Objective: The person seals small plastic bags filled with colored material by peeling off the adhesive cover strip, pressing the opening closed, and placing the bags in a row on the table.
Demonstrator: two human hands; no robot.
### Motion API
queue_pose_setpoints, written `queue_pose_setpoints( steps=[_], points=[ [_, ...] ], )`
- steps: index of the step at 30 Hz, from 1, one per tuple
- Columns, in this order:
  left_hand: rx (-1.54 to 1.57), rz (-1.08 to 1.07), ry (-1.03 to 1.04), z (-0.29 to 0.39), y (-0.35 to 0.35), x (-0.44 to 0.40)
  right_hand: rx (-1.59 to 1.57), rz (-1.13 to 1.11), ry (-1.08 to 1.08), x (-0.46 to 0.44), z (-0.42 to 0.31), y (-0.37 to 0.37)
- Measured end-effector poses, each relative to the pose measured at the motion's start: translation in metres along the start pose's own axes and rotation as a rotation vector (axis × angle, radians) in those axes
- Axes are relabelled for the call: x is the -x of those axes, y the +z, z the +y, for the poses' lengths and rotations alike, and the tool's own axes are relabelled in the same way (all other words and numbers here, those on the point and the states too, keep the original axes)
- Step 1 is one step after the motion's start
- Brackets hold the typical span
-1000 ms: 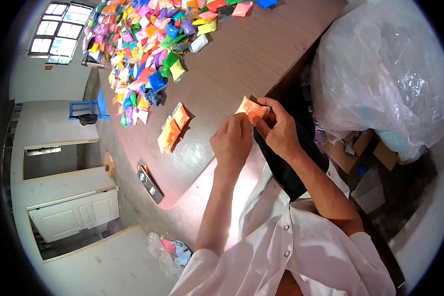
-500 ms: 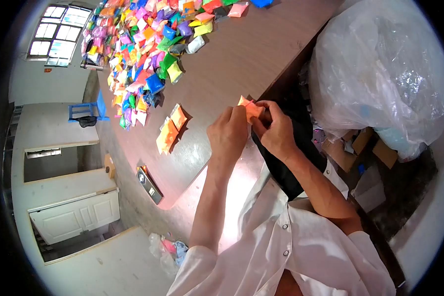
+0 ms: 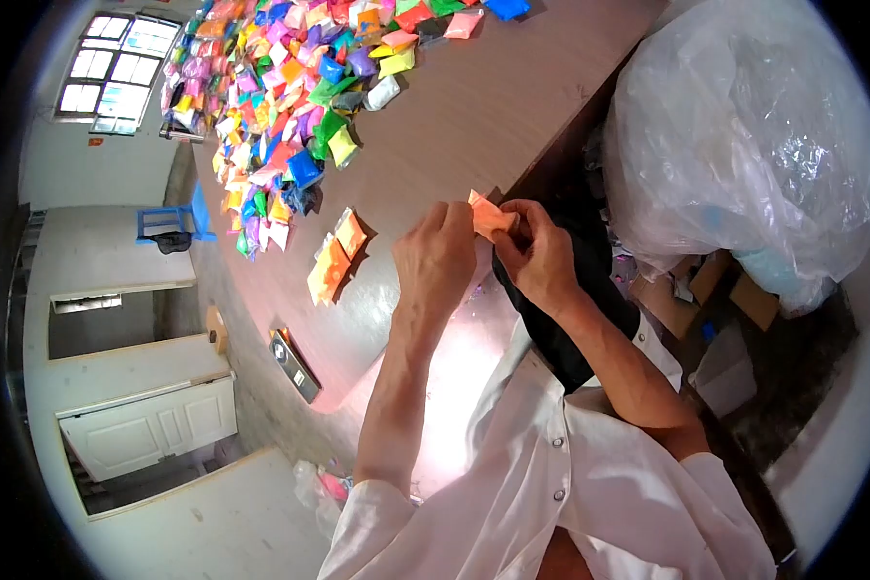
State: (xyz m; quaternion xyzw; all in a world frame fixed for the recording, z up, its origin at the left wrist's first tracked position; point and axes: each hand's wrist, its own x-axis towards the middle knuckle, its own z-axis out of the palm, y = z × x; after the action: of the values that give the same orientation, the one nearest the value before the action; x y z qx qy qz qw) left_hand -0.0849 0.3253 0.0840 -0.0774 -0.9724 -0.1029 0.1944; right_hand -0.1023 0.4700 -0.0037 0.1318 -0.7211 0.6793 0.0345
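A small orange packet (image 3: pixel 490 217) in clear film is held up between my hands, over the table's near edge. My right hand (image 3: pixel 543 259) pinches its right end between thumb and fingers. At the packet's left edge, the fingers of my left hand (image 3: pixel 433 253) are closed on the film, with their tips partly hidden. On the table to the left lie a few more orange packets (image 3: pixel 330 271), overlapping one another.
A big heap of colourful packets (image 3: pixel 295 106) covers the far left of the brown table (image 3: pixel 454 116). A black phone-like object (image 3: pixel 294 364) lies by the table corner. At right bulges a large clear plastic bag (image 3: pixel 744 145), above cardboard pieces (image 3: pixel 752 300).
My left hand has shifted slightly left, a little away from my right hand, and more of the orange packet shows between them. The packets on the table stay put.
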Motion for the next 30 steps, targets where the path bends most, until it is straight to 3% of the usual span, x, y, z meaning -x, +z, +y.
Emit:
queue_pose_setpoints(
  steps=[2,11,15,27,30],
  points=[
    [0.013,-0.022,-0.007,0.005,-0.001,0.006,-0.133,-0.046,0.056,0.001,-0.003,-0.004],
    [0.070,0.005,-0.120,0.009,0.007,0.014,0.069,-0.005,0.116,-0.011,-0.006,0.002],
    [0.082,0.043,-0.135,0.007,0.010,0.016,-0.035,0.070,0.223,-0.015,-0.009,0.008],
    [0.032,0.084,-0.047,0.002,0.007,0.005,-0.091,0.091,0.062,-0.010,-0.001,0.014],
    [0.001,0.066,-0.121,-0.005,0.002,0.001,-0.026,0.104,0.034,-0.008,-0.005,0.012]
  ],
)
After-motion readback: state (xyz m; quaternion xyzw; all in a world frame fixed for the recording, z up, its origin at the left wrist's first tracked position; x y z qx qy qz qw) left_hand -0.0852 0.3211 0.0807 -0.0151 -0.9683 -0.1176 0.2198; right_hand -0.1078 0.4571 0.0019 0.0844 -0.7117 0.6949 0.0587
